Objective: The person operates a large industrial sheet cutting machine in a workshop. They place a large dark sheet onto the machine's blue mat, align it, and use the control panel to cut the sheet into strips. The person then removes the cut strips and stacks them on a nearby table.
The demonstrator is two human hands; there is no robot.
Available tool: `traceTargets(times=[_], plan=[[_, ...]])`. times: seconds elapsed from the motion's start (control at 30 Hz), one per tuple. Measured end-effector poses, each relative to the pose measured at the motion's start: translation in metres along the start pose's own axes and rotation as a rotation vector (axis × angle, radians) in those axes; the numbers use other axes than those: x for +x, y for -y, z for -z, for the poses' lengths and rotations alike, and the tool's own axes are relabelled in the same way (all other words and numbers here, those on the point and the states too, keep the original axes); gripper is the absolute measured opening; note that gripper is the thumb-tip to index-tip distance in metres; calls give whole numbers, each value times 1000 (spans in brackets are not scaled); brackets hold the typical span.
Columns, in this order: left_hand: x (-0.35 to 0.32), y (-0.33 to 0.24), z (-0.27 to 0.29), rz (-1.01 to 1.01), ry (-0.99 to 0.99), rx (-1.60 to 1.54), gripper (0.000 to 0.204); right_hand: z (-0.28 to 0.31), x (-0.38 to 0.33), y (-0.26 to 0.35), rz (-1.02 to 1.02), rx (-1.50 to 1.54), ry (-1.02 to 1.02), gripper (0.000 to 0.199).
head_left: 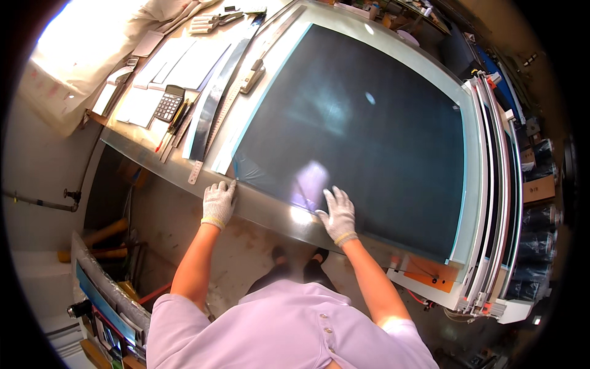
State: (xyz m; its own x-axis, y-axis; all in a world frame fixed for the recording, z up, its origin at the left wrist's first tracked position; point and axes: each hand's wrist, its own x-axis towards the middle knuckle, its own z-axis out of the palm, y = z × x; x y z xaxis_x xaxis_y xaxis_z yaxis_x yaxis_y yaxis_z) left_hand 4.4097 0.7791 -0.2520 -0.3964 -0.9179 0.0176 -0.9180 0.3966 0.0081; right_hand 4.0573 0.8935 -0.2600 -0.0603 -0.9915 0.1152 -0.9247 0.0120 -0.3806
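A large dark, glossy sheet (369,135) with light-blue strips along its edges lies flat on the pale work table (258,200). Both my hands wear whitish knit gloves with yellowish cuffs. My left hand (218,203) rests at the table's near edge, fingers stretched out, its tips close to the sheet's near left corner, where the surface looks wrinkled. Farther right, my right hand (339,215) lies with fingers spread on the sheet's near edge. Nothing shows in either hand. A bright reflection sits on the sheet between them.
On the left lie a long steel ruler (219,123), a dark shiny strip (212,101), a grey handled tool (252,77), a calculator (168,103), pens (174,125) and papers (165,60). Long rails (491,203) border the right side. Rolls and boards (114,301) stand lower left.
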Motion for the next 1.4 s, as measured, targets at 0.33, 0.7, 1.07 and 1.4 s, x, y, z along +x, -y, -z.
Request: traceTargets(times=[0.33, 0.7, 1.07, 1.4], plan=[[31, 48, -46, 498, -351, -595, 19, -103, 105, 139, 324, -93, 253, 88], [69, 68, -36, 492, 5, -702, 23, -143, 121, 180, 493, -72, 266, 85], [72, 73, -58, 593, -9, -1233, 34, -131, 105, 188, 620, 53, 259, 74], [74, 35, -42, 638, -127, -878, 46, -103, 39, 189, 416, 592, 347, 40]])
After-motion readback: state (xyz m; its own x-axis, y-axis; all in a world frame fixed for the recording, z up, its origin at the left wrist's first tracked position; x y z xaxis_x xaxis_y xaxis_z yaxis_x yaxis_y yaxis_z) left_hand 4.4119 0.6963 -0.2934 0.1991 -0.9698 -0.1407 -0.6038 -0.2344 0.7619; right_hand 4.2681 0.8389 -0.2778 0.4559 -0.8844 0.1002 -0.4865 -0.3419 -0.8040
